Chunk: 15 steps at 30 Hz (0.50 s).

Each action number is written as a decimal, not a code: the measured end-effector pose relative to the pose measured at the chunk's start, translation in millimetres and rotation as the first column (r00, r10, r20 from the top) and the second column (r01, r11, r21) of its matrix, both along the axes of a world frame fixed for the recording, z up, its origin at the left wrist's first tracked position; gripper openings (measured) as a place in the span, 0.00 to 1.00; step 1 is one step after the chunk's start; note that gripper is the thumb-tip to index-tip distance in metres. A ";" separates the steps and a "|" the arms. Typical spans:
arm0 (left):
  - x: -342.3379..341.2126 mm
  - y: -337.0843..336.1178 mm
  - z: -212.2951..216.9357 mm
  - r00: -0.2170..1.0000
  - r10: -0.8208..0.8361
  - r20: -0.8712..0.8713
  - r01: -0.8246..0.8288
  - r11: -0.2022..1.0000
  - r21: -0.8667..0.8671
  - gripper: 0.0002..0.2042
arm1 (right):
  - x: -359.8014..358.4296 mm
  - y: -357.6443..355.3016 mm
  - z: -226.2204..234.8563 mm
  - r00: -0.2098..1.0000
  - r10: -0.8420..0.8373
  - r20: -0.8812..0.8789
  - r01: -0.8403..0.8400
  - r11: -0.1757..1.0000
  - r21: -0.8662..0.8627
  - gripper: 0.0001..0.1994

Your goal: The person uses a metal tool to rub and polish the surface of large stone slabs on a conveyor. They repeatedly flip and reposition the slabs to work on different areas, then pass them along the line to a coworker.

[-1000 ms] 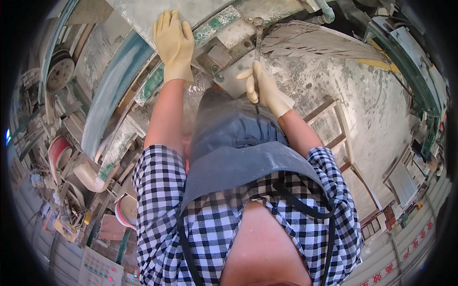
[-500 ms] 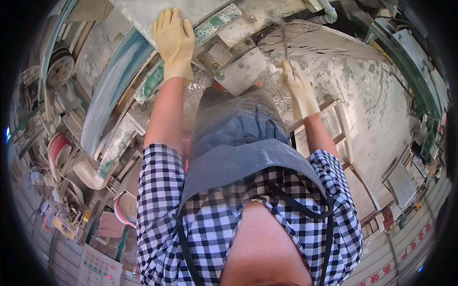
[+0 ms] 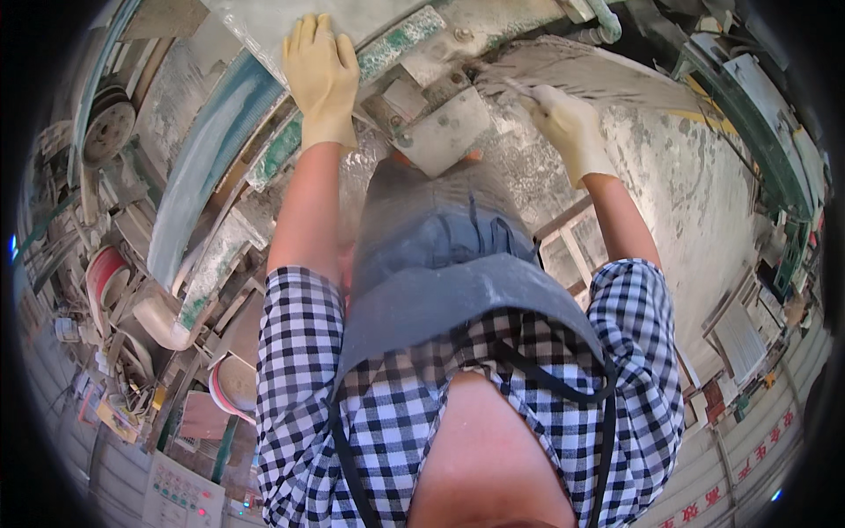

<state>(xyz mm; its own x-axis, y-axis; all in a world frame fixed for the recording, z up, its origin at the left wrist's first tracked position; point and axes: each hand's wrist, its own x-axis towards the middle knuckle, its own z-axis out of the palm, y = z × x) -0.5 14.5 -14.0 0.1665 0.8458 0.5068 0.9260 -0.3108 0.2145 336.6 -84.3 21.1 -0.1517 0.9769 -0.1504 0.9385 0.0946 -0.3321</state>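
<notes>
My left hand (image 3: pixel 320 77), in a yellow rubber glove, lies flat with fingers spread on a pale stone slab (image 3: pixel 264 19) at the top of the view. My right hand (image 3: pixel 569 121), also gloved, is closed around a thin stick-like tool (image 3: pixel 509 84) whose tip points at the grey ribbed stone surface (image 3: pixel 588 72) beside the dusty machine bed. A square grey metal plate (image 3: pixel 446 132) with bolts sits between my two hands. I wear a grey apron and a checked shirt.
A curved blue-green machine guard (image 3: pixel 204 167) runs down the left. Round red-rimmed discs (image 3: pixel 106 275) and clutter lie lower left, with a control panel (image 3: pixel 180 495) at the bottom. A dusty stone floor (image 3: pixel 695 202) and green frame (image 3: pixel 757 106) lie to the right.
My right hand has moved up and to the right, from near the apron's top toward the ribbed stone surface, carrying the thin tool. My left hand has stayed flat on the slab.
</notes>
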 end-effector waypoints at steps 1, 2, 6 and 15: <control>0.0 0.4 -0.3 1.000 0.001 0.010 -0.001 1.000 -0.012 0.16 | -1.4 -5.6 -2.8 0.993 0.121 0.008 -0.121 0.989 0.079 0.13; 0.0 0.8 -0.4 1.000 0.001 0.029 -0.001 1.000 -0.003 0.16 | -2.6 -10.7 -5.9 0.969 0.244 0.029 -0.246 0.963 0.113 0.12; 0.6 1.9 -0.6 1.000 0.009 0.013 -0.009 0.999 0.033 0.16 | 2.4 -7.9 -17.2 1.000 0.020 0.012 -0.020 1.000 -0.003 0.14; 0.6 1.1 0.5 1.000 0.027 0.011 -0.027 1.000 -0.010 0.17 | 14.4 -33.8 -25.4 0.978 -0.011 -0.206 0.017 0.999 0.030 0.18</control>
